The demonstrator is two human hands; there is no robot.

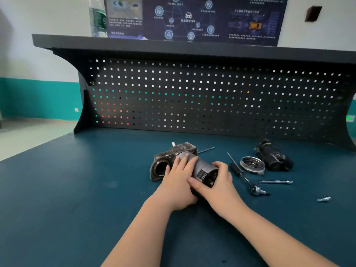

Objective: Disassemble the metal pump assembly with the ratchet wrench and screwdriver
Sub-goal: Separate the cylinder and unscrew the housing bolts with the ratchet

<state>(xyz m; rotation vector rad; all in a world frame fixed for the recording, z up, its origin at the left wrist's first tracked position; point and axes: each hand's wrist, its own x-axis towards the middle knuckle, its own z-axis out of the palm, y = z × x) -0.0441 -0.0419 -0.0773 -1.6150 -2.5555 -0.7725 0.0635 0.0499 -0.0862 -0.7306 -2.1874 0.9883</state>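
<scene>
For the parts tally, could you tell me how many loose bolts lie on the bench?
2: a long bolt right of the ratchet wrench, a short bolt nearer the right edge. Hands may hide others.

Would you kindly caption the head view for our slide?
Both hands, left and right, grip the metal pump assembly on the blue workbench, ratchet wrench lying alongside.

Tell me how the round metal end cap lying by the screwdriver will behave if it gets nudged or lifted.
The round metal end cap lies flat on the blue mat, open side up, so it probably slides rather than rolls. It looks rigid. Being a shallow shell, it is likely light for its width, though that is a guess.
</scene>
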